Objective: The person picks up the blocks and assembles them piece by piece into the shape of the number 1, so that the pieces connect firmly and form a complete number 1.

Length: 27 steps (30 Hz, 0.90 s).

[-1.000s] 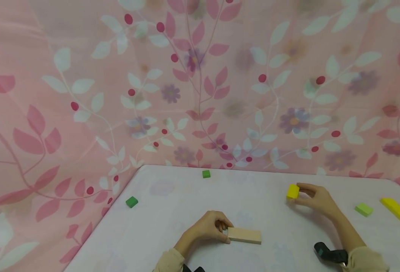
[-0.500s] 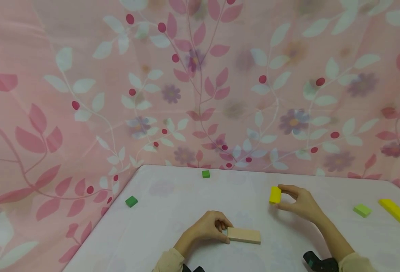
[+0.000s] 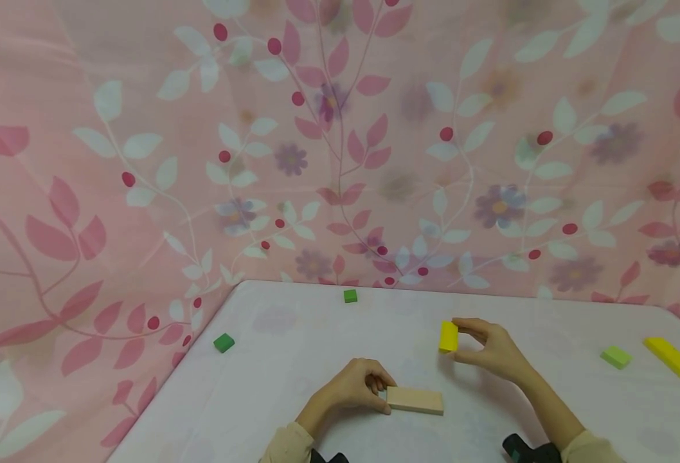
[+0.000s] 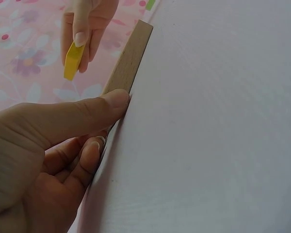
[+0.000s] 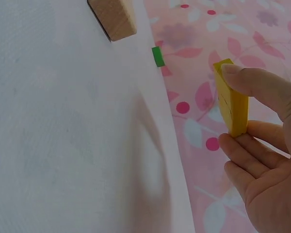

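Note:
My left hand (image 3: pixel 354 387) pinches the left end of a plain wooden block (image 3: pixel 415 400) lying on the white table. In the left wrist view the thumb presses on the wooden block (image 4: pixel 131 58) near its close end. My right hand (image 3: pixel 493 350) holds a small yellow block (image 3: pixel 448 337) by two opposite ends, thumb on one and fingertips on the other. That yellow block (image 5: pixel 233 99) is raised off the table in the right wrist view, its shadow falling on the cloth. It stands behind and right of the wooden block in the head view.
A dark green block (image 3: pixel 223 343) lies at the left and a green block (image 3: pixel 349 296) at the back edge. A light green block (image 3: pixel 616 357) and a long yellow block (image 3: pixel 677 363) lie at the right. A pink floral curtain (image 3: pixel 340 141) hangs behind the table (image 3: pixel 294 334).
My right hand has carried the yellow block leftward and slightly nearer, toward the wooden block. The left hand and the wooden block have stayed in place.

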Available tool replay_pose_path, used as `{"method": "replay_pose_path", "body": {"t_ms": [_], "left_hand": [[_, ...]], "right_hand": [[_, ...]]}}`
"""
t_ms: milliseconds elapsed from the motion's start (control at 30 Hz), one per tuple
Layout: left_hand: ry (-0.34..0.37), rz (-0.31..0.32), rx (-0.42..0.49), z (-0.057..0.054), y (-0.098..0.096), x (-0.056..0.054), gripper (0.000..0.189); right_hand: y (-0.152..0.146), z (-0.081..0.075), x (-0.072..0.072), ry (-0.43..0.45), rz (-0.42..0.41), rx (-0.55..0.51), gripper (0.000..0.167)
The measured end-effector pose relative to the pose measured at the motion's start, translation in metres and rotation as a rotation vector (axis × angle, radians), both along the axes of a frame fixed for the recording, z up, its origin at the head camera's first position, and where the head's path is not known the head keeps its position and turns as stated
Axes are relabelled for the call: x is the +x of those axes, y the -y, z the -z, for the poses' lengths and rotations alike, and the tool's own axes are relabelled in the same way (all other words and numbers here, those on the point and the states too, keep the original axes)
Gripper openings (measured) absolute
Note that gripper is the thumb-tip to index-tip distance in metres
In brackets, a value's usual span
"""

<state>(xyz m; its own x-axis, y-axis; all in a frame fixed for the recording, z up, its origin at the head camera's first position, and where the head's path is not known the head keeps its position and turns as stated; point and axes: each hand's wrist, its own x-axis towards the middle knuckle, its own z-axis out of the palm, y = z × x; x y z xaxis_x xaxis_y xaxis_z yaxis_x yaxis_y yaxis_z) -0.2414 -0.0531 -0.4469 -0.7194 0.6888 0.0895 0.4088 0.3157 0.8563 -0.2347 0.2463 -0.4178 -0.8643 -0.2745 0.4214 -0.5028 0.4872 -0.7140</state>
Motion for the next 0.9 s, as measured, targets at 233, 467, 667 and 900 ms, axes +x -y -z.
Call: {"method": "replay_pose_path", "body": {"t_ms": [233,467,667,900], "left_hand": [[-0.020,-0.002,-0.008,0.000,0.001,-0.002,0.033],[-0.014,-0.005,-0.019,0.000,0.000,-0.002,0.033],[0.006,-0.005,-0.010,0.000,0.000,-0.001,0.033],[0.000,-0.004,-0.017,0.001,0.000,-0.001,0.033]], "right_hand": [[0.010,0.002,-0.003,-0.001,-0.019,-0.004,0.055],[0.018,0.007,-0.003,0.003,-0.021,0.014,0.054],[0.024,0.008,-0.001,0.025,-0.037,-0.019,0.054],[0.028,0.016,-0.001,0.070,-0.066,0.000,0.054]]}}
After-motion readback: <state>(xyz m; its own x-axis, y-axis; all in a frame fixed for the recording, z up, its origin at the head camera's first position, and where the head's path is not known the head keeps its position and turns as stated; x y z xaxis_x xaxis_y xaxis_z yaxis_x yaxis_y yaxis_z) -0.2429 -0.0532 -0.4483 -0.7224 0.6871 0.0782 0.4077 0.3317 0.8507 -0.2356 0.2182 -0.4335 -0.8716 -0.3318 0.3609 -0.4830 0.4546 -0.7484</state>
